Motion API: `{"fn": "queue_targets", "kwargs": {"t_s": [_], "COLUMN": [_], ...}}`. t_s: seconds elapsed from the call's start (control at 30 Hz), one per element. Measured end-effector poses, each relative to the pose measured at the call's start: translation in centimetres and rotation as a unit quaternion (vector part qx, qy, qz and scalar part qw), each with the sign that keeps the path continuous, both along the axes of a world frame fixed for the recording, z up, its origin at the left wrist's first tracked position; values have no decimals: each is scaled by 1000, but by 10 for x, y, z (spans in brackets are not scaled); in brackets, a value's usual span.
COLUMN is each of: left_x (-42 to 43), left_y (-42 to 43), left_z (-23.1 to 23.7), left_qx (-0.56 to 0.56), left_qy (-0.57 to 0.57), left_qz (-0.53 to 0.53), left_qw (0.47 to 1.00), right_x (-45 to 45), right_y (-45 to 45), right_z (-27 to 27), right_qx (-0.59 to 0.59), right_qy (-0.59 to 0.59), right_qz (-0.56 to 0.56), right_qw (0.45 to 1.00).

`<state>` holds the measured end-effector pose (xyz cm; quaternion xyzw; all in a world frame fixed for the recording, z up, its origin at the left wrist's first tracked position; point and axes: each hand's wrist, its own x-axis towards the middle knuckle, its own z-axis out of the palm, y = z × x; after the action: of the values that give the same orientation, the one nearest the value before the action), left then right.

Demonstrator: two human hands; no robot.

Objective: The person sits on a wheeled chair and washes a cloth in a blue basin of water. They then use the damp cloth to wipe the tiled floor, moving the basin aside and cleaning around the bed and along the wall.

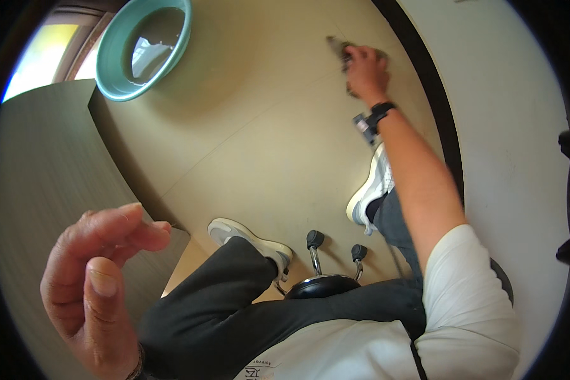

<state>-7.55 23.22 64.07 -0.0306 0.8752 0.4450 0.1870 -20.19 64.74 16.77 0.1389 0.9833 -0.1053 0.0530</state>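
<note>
At the upper right my right hand (366, 71) reaches down to the tiled floor, its fingers over a dark, mottled object (338, 49). The hand is blurred and covers much of that object, so its kind and whether it is gripped cannot be told. A dark wristband is on that arm, and a small grey device with a cord (364, 128) is beside the wrist. My left hand (103, 280) is raised at the lower left, fingers curled and thumb apart, with nothing visible between them. A turquoise plastic basin (108, 66) at the upper left holds murky water.
A grey wood-grain panel (52, 156) stands on the left. A white surface with a dark edge (498, 142) runs along the right. Below are my two sneakers (370, 190) and a black stool with chrome legs and casters (320, 286).
</note>
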Motion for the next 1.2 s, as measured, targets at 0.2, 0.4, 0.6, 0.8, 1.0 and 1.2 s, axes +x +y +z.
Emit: {"fn": "queue_targets", "kwargs": {"t_s": [0.2,0.4,0.6,0.8,1.0,1.2], "left_x": [-23,-48,-6,-2,44,78], "left_y": [57,135,192,190,203,202], "left_z": [-2,-11,-53,-74,-70,-54], "left_qx": [-65,-16,42,-188,-334,-281], "left_qy": [71,139,115,223,391,393], "left_qz": [-42,-41,-154,-271,-366,-433], "left_qw": [994,989,980,917,776,761], "right_x": [158,282,311,310,320,349], "right_y": [-124,-125,-101,-114,-110,-108], "right_z": [7,13,13,68,73,15], "right_qx": [-107,-161,-157,-58,-72,-137], "right_qy": [24,-32,-72,-239,-283,-161], "right_qz": [172,291,318,314,336,288], "right_qw": [979,943,932,917,896,934]}}
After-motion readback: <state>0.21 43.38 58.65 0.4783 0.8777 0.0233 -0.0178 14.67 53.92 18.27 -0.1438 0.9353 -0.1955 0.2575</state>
